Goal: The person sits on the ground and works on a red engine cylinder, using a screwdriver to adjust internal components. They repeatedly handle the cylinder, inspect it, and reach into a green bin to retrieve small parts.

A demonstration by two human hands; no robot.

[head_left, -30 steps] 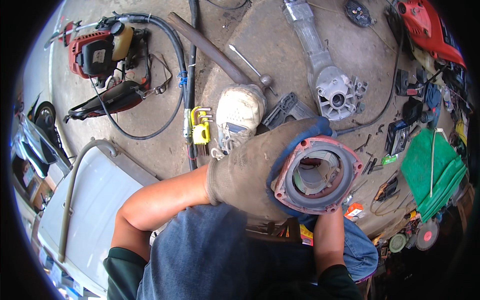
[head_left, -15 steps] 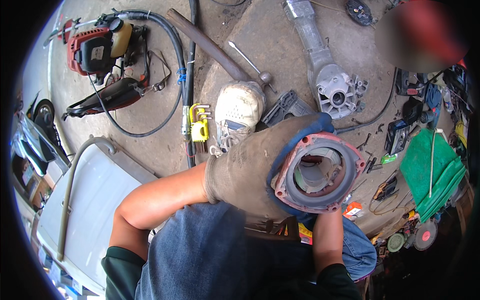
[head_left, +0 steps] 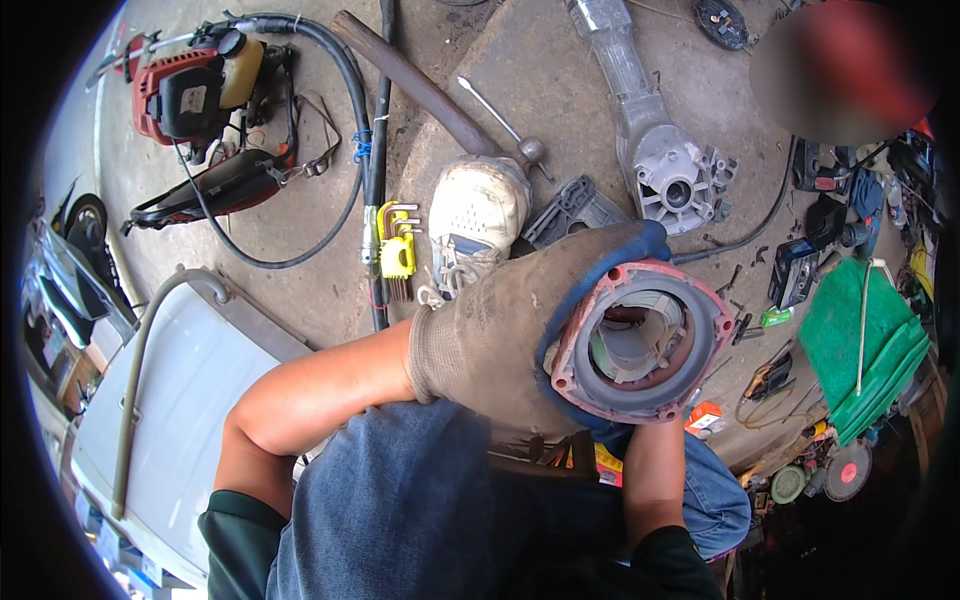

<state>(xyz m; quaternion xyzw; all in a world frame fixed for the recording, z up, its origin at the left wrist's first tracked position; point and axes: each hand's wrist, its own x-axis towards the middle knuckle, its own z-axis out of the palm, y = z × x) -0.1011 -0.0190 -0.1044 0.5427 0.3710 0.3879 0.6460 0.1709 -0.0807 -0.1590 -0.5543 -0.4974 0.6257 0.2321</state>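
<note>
My left hand (head_left: 500, 335), in a grey-brown glove with blue edging, is wrapped round a motor housing (head_left: 722, 352). The housing has a worn red flange with screw holes at its corners, and its round open end faces up toward me. Coil-like grey and reddish parts show down inside the bore. My right forearm (head_left: 655, 470) rises beneath the housing. The right hand is hidden behind it, so its fingers do not show. Beyond the housing, a grey metal gear case (head_left: 665, 175) with a long barrel lies on the ground, beside a dark plastic casing (head_left: 578, 212).
A wooden-handled hammer (head_left: 420, 80), a screwdriver (head_left: 490, 108) and a yellow hex key set (head_left: 398, 255) lie near my shoe (head_left: 480, 205). A red engine (head_left: 180, 95) stands far left, a white panel (head_left: 190, 370) nearer. Right are green cloth (head_left: 862, 345) and scattered parts.
The housing has tilted very slightly in my grip, and the view has shifted a little. My left hand keeps its hold; the things on the ground stay put.
</note>
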